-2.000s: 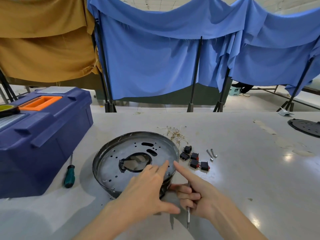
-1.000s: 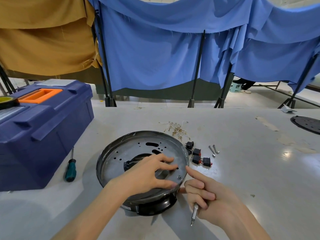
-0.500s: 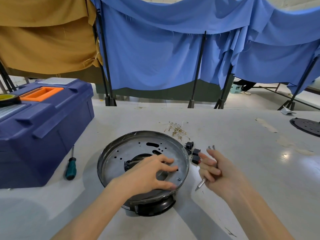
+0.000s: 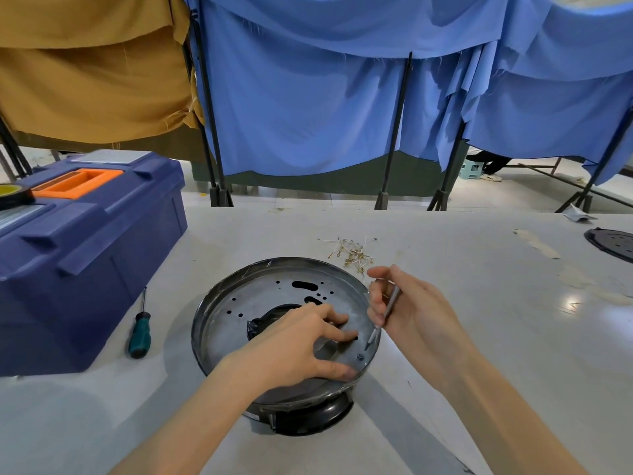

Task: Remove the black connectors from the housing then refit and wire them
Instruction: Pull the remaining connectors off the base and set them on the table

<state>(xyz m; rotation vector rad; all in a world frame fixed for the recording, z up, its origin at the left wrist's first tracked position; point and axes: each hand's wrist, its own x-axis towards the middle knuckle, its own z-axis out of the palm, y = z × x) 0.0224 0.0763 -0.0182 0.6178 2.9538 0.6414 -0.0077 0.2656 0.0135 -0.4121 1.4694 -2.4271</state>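
Observation:
The round metal housing [image 4: 260,303] with a black base sits on the table in front of me, its perforated plate facing up. My left hand [image 4: 294,347] lies flat on the plate near the central opening, fingers spread, steadying it. My right hand [image 4: 407,310] hovers at the housing's right rim, closed on a thin metal screwdriver shaft [image 4: 383,318] whose tip points down at a small screw [image 4: 359,357] on the plate. The black connectors are hidden behind my right hand.
A blue toolbox [image 4: 78,241] with an orange handle stands at the left. A green-handled screwdriver [image 4: 139,332] lies beside it. A small pile of wire terminals [image 4: 352,253] lies beyond the housing. A black round part [image 4: 613,243] sits at the far right edge.
My right hand has come up from the table beside the connectors to the housing's right rim, turning the screwdriver tip down toward the plate. My left hand stays on the plate.

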